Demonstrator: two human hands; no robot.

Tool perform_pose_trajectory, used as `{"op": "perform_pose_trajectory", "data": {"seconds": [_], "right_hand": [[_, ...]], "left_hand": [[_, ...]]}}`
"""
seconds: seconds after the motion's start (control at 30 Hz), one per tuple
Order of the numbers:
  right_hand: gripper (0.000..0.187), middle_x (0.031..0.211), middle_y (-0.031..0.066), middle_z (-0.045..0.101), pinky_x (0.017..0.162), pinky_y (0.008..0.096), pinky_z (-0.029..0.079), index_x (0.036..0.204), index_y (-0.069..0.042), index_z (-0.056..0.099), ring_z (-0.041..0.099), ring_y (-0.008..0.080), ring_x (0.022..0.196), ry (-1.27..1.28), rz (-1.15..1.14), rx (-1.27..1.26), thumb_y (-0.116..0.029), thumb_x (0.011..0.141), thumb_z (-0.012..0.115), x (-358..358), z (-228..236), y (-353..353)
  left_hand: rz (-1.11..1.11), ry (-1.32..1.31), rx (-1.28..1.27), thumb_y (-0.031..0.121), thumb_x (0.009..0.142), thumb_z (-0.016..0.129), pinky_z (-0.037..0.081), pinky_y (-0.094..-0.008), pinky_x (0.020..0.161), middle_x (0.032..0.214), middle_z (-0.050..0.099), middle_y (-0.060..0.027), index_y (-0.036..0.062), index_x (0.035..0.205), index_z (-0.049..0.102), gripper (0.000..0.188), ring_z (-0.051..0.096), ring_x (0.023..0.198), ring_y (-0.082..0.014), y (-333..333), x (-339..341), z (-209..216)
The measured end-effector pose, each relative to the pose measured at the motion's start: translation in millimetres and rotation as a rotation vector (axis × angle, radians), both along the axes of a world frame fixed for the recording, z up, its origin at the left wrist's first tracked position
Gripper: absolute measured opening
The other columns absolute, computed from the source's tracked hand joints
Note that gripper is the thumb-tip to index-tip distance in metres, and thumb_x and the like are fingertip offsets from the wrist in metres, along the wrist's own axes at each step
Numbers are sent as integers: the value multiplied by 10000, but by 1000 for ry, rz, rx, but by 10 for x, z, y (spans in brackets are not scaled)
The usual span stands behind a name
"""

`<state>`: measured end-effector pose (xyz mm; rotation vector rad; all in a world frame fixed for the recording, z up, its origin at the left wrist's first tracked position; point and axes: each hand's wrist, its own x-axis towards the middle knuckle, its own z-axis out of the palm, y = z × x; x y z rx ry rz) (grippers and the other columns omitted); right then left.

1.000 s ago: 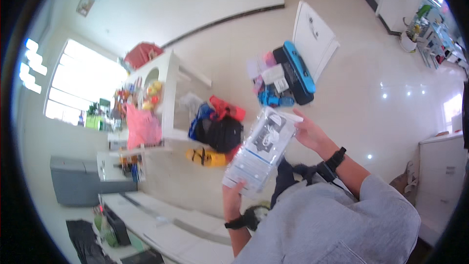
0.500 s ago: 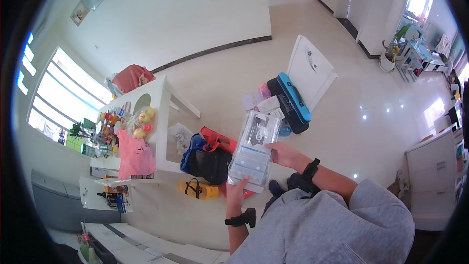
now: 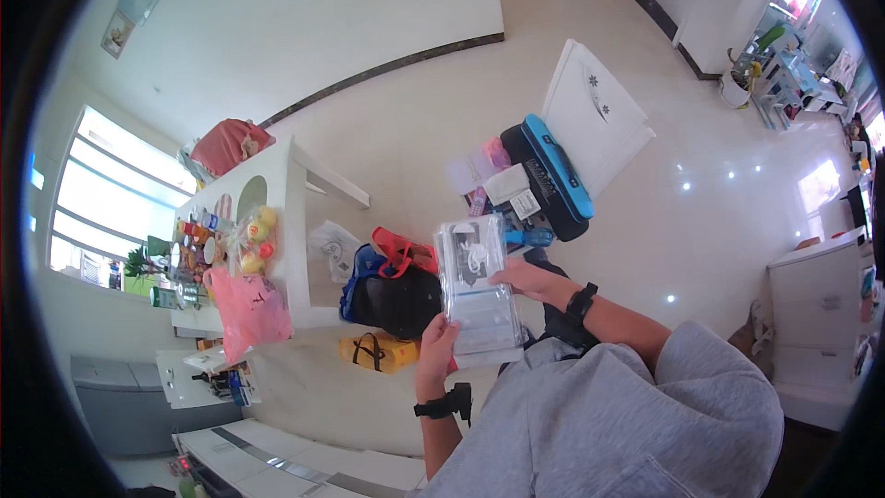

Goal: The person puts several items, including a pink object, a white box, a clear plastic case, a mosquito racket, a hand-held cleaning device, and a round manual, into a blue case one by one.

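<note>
A flat clear plastic package (image 3: pixel 477 318) lies across both hands in front of me, with a coiled white cable (image 3: pixel 476 258) showing through its upper part. My left hand (image 3: pixel 437 341) grips its lower left edge. On the right edge, the fingers of my right hand (image 3: pixel 524 278) are closed around its side. Just past the package are a translucent blue item (image 3: pixel 528 234), a white packet (image 3: pixel 505 183) and a black case with a blue lid edge (image 3: pixel 553 175). Left of it rests a black bag with blue trim (image 3: pixel 396 304).
A white panel with flower prints (image 3: pixel 595 115) lies beyond the case. Red (image 3: pixel 403 249) and yellow (image 3: pixel 380 352) bags sit on the floor at left. The white table (image 3: pixel 297 249) holds fruit, jars and a pink plastic bag (image 3: pixel 247 309). White cabinets (image 3: pixel 811 314) stand at right.
The package has turned more upright and come slightly nearer my body, still in both hands. My left hand has shifted a little up and left. The whole view has tilted slightly.
</note>
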<state>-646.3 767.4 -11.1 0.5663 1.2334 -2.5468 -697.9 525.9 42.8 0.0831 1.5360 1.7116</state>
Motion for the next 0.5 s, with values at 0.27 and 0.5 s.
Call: {"op": "perform_pose_trajectory", "data": {"seconds": [0.27,0.5], "right_hand": [[440,1194,84,603,963,313,425,1276,-3,521,550,162,1097,91,29,144,-139,878,649,-910,-3,832],[421,1115,104,629,906,306,455,1233,28,533,584,165,1009,55,24,100,-170,880,648,-1505,-847,1589]], "left_hand": [[120,11,-82,111,961,516,437,-282,917,1143,605,-53,12,1226,506,284,564,1019,-132,1009,-662,-356],[185,-97,-121,92,960,508,442,-294,931,1146,608,-50,24,1230,511,278,571,1035,-145,1960,-1368,-875]]}}
